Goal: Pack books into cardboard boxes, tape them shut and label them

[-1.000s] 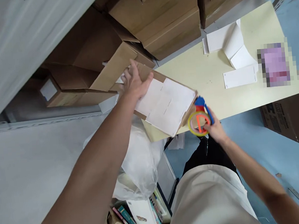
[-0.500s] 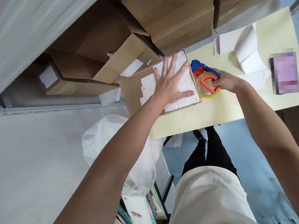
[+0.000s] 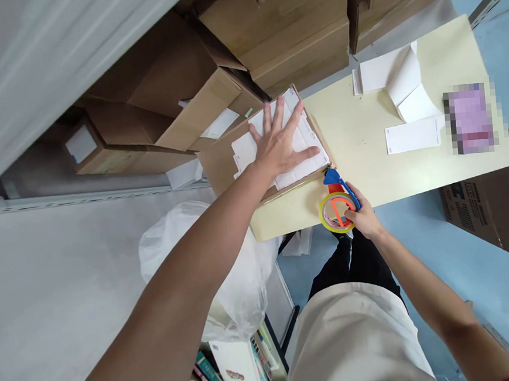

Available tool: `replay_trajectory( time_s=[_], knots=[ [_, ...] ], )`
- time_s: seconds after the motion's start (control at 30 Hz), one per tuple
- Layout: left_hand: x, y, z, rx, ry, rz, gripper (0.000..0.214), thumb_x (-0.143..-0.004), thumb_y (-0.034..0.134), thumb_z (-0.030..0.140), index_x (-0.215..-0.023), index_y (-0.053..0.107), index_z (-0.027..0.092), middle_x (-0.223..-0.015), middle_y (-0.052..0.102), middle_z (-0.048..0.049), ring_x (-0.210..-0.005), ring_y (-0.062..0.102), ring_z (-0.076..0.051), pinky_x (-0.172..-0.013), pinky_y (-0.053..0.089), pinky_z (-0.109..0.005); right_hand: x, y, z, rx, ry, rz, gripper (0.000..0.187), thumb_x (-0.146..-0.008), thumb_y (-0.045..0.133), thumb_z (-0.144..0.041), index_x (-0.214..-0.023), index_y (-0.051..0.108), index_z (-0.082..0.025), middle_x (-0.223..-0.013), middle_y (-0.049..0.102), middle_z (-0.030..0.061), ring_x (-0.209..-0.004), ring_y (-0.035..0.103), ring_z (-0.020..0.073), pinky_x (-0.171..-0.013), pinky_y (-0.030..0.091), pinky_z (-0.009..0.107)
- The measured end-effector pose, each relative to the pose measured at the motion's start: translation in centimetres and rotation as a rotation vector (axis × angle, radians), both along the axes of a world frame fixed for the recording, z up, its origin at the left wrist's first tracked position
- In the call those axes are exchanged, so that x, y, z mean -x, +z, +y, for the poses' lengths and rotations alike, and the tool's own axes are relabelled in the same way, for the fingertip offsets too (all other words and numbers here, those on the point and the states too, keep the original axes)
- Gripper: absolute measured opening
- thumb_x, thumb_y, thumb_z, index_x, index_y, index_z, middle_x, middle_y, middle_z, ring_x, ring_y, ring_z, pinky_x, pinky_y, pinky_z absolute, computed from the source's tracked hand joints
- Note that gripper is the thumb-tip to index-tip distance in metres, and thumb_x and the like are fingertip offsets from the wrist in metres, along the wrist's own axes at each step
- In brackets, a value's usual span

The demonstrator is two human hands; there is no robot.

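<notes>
My left hand (image 3: pixel 277 144) lies flat with its fingers spread, pressing on white paper sheets (image 3: pixel 245 150) stacked on a shallow cardboard box (image 3: pixel 217 164). Part of the sheets is hidden under that hand. In my right hand (image 3: pixel 362 211) is a blue and red tape dispenser (image 3: pixel 333 176) with a roll of clear yellowish tape (image 3: pixel 327 215). The dispenser's blue head is at the box's near right corner, and the roll hangs over the table's front edge. Whether tape sticks to the box there I cannot tell.
Large cardboard boxes (image 3: pixel 295 34) line the back of the pale yellow table (image 3: pixel 341 125). White paper strips (image 3: pixel 413 137) and a blurred purple item (image 3: pixel 471 117) lie on its right part. A white plastic bag (image 3: pixel 239 285) and books (image 3: pixel 211 376) are below at the left.
My right hand has brought the tape dispenser toward me and to the left, from the box's right side to its near right corner. The left hand stays spread on the sheets.
</notes>
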State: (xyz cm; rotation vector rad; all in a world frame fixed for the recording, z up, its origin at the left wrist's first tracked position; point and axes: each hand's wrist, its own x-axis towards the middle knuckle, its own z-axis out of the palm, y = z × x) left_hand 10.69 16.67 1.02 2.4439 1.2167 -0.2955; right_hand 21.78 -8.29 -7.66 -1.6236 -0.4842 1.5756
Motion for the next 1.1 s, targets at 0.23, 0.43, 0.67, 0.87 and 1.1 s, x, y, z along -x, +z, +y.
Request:
replay_trajectory(
  time_s=[0.23, 0.43, 0.67, 0.87, 1.1],
  knots=[
    [3.1, 0.7, 1.5, -0.023, 0.187, 0.043, 0.117, -0.063, 0.053, 0.088, -0.159, 0.012, 0.036, -0.165, 0.022, -0.0098, -0.148, 0.006, -0.052, -0.112, 0.015, -0.071, -4.6, -1.2, 7.6, -0.09, -0.037, -0.094, 0.084, -0.06, 0.053, -0.023, -0.144, 0.042, -0.018, -0.116, 0.066, 0.0095, -0.102, 0.063, 0.0262, -0.08, 0.057, 0.04],
    [4.2, 0.2, -3.1, -0.056, 0.169, 0.039, 0.131, -0.055, 0.07, 0.082, -0.16, 0.008, 0.032, -0.166, 0.013, -0.0155, -0.148, -0.002, -0.054, -0.111, 0.01, -0.074, -10.3, 0.4, 17.6, -0.122, 0.12, -0.037, 0.052, -0.053, 0.059, -0.016, -0.104, 0.064, -0.016, -0.087, 0.067, 0.0036, -0.084, 0.063, 0.0237, -0.073, 0.055, 0.037],
    [1.4, 0.3, -6.5, -0.011, -0.029, -0.029, 0.122, -0.059, 0.069, 0.081, -0.159, 0.015, 0.036, -0.168, 0.005, -0.0088, -0.15, -0.009, -0.048, -0.11, 0.002, -0.076, -11.2, 0.9, 16.8, -0.122, 0.327, -0.018, 0.061, -0.055, 0.062, -0.013, -0.116, 0.065, -0.019, -0.086, 0.068, 0.001, -0.08, 0.062, 0.021, -0.078, 0.054, 0.038],
    [1.5, 0.3, -6.2, -0.011, -0.007, -0.028, 0.117, -0.062, 0.056, 0.088, -0.158, 0.019, 0.034, -0.169, 0.002, -0.0026, -0.15, -0.006, -0.049, -0.111, 0.002, -0.076, -11.1, 2.1, 3.8, -0.05, 0.434, -0.178, 0.094, -0.06, 0.064, -0.013, -0.15, 0.04, -0.022, -0.103, 0.07, 0.007, -0.084, 0.067, 0.0257, -0.072, 0.058, 0.041],
    [1.4, 0.0, -6.3, -0.01, -0.024, -0.063, 0.117, -0.062, 0.066, 0.082, -0.158, 0.017, 0.036, -0.169, 0.005, -0.0059, -0.151, -0.008, -0.047, -0.112, 0.0, -0.076, -8.4, 3.5, -7.3, 0.094, 0.583, -0.294, 0.094, -0.062, 0.061, -0.015, -0.152, 0.038, -0.024, -0.114, 0.071, 0.0077, -0.09, 0.069, 0.0267, -0.077, 0.058, 0.041]
  ],
)
